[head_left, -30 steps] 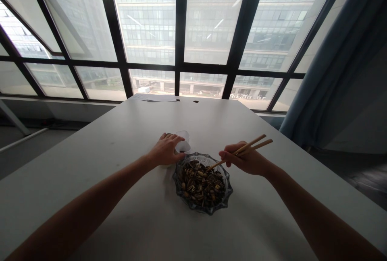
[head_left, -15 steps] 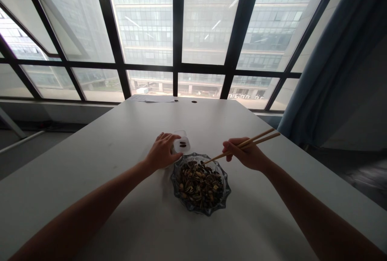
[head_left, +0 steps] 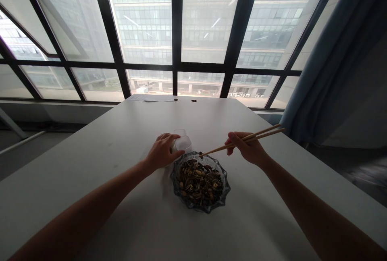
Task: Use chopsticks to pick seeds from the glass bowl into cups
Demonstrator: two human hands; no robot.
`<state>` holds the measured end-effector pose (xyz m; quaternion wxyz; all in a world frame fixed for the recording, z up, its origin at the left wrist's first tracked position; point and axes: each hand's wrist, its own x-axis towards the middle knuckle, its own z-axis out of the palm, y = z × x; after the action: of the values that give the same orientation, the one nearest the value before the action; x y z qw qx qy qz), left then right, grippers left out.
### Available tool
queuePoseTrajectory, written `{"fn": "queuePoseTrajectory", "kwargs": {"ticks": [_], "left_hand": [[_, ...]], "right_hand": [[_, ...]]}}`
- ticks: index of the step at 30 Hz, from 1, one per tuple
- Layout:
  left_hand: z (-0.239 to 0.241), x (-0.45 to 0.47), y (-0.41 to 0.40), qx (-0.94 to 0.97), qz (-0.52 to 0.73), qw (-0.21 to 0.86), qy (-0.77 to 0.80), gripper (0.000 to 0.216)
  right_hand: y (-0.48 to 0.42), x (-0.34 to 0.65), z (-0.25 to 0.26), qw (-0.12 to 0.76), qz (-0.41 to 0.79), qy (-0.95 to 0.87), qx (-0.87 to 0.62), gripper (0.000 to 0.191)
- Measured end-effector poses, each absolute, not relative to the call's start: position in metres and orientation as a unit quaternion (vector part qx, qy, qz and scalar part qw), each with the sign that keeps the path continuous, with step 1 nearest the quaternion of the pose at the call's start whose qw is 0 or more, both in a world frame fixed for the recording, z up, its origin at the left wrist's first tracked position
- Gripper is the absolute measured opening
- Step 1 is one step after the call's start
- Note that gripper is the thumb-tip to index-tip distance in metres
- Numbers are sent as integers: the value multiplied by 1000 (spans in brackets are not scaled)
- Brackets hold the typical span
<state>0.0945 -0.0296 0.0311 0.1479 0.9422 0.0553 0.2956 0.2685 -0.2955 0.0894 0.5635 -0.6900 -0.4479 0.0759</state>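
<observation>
A scalloped glass bowl (head_left: 223, 198) full of striped sunflower seeds (head_left: 199, 182) sits on the white table (head_left: 121, 140) in front of me. My left hand (head_left: 161, 152) is wrapped round a small clear plastic cup (head_left: 183, 143) just behind the bowl's far left rim. My right hand (head_left: 246, 148) grips a pair of wooden chopsticks (head_left: 260, 137). Their tips hover at the bowl's far rim, close to the cup. Whether a seed is pinched between the tips is too small to tell.
Papers (head_left: 151, 98) lie at the table's far edge beside two cable holes (head_left: 194, 100). A wall of black-framed windows (head_left: 177, 31) rises behind. A blue curtain (head_left: 332, 59) hangs at the right. The table's right edge runs close to my right arm.
My right hand has lifted the chopsticks out of the seeds and swung their tips up and left toward the cup. The left hand stays on the cup, tilting it slightly.
</observation>
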Motion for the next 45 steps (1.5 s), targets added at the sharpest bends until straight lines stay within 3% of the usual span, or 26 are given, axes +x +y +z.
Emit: {"fn": "queuePoseTrajectory", "kwargs": {"ticks": [19, 28, 35, 39, 45], "left_hand": [[30, 96, -28, 942, 294, 160, 30, 56], [29, 97, -29, 941, 297, 162, 29, 59], [29, 96, -29, 943, 296, 147, 30, 56], [30, 96, -31, 947, 293, 129, 37, 47], [30, 97, -33, 947, 280, 153, 26, 35]], "right_hand": [[-277, 253, 70, 653, 16, -395, -646, 56], [-267, 245, 45, 623, 53, -433, -649, 53], [-274, 251, 60, 645, 14, -417, -640, 56], [-285, 254, 76, 609, 9, -442, -658, 62], [-294, 254, 89, 490, 63, -539, -682, 56]]}}
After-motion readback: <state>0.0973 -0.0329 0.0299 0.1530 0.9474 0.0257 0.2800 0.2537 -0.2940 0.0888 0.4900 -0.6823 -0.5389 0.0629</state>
